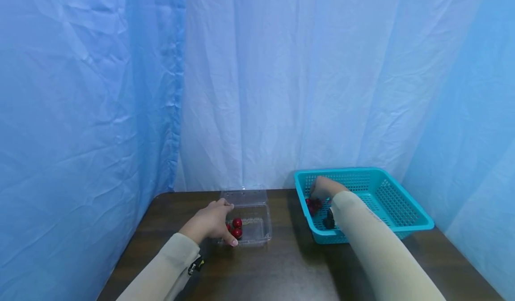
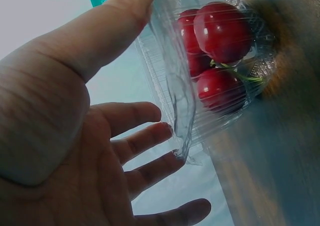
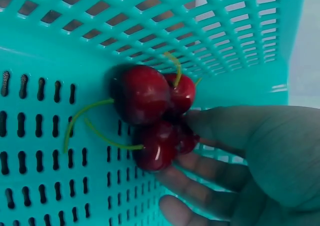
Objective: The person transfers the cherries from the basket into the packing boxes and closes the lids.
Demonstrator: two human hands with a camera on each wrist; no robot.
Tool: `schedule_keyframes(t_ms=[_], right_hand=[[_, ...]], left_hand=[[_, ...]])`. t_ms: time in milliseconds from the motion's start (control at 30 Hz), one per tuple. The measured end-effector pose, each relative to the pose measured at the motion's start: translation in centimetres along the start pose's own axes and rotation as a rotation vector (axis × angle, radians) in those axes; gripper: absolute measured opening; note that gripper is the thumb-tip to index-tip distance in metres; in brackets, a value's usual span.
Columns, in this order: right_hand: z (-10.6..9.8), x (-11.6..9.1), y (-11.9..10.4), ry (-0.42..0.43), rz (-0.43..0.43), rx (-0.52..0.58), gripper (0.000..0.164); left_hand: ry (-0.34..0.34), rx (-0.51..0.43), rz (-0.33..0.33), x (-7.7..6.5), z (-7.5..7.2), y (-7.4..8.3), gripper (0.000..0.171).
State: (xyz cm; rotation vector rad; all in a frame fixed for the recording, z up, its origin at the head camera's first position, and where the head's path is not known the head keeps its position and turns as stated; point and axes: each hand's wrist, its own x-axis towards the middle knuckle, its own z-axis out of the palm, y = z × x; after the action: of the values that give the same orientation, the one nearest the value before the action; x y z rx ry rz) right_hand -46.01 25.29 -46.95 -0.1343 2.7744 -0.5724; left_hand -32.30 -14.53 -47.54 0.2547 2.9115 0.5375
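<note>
My left hand (image 1: 212, 220) rests at the left side of a clear plastic clamshell box (image 1: 259, 229), its fingers fairly straight and touching the rim. In the left wrist view several red cherries (image 2: 222, 33) lie inside the box, one with a green stem. Over on the right, my right hand (image 1: 327, 187) reaches down into a turquoise plastic basket (image 1: 408, 205). There its thumb and fingertips pinch a dark red cherry (image 3: 186, 140) at the edge of a small cluster. Other cherries (image 3: 142, 93) with green stems sit against the basket wall beside the fingers.
The box's lid (image 1: 244, 197) lies folded back toward the curtain. Both containers stand on a dark brown wooden table (image 1: 277, 269), the basket near its right edge. Blue curtains (image 1: 273, 82) hang behind and along both sides.
</note>
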Motion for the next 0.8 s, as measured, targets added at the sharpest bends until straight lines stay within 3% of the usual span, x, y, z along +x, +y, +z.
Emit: schedule_keyframes(t_ms=[133,400,800], right_hand=[[0.1,0.0,0.0,-0.002,-0.006,-0.009,0.012],[0.1,0.3,0.1,-0.009,0.016,0.081,0.004],[-1.3,0.1,0.2,-0.018,0.021,0.067,0.008]], left_hand=[[-0.001,0.004,-0.002,0.0,0.0,0.0,0.118],[-0.007,0.001,-0.005,0.0,0.0,0.1,0.116],[-0.004,0.0,-0.007,0.1,-0.1,0.0,0.117]])
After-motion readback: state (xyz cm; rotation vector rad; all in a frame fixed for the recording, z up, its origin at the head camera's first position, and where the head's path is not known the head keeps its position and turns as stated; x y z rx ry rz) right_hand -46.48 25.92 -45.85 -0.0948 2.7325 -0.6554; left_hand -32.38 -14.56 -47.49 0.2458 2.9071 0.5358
